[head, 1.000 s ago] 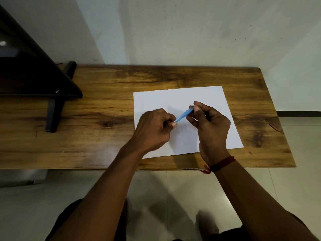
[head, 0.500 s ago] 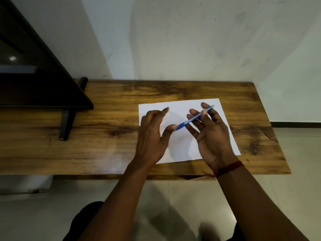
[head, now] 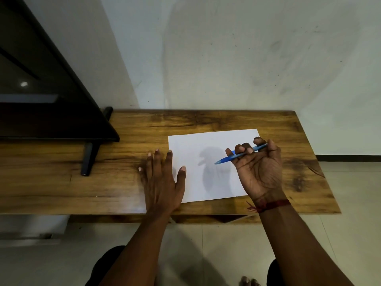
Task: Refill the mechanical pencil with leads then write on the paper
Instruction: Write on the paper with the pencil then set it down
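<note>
A white sheet of paper [head: 208, 162] lies on the wooden table [head: 127, 182], right of centre. My right hand [head: 257, 168] hovers palm-up over the sheet's right side and grips a blue mechanical pencil [head: 225, 158], whose tip points left over the paper. My left hand [head: 162, 178] lies flat, fingers spread, on the table at the sheet's left edge, with the thumb on the paper. It holds nothing. No lead case shows.
A black TV [head: 41, 89] on a black stand foot [head: 88, 159] fills the table's left end. A pale wall stands right behind the table. The table's right edge [head: 321, 172] drops to a tiled floor. My knees show below the front edge.
My left hand has let go of the pencil tip, moved left and settled flat at the paper's edge. My right hand has turned palm-up with the pencil. The camera has tilted up.
</note>
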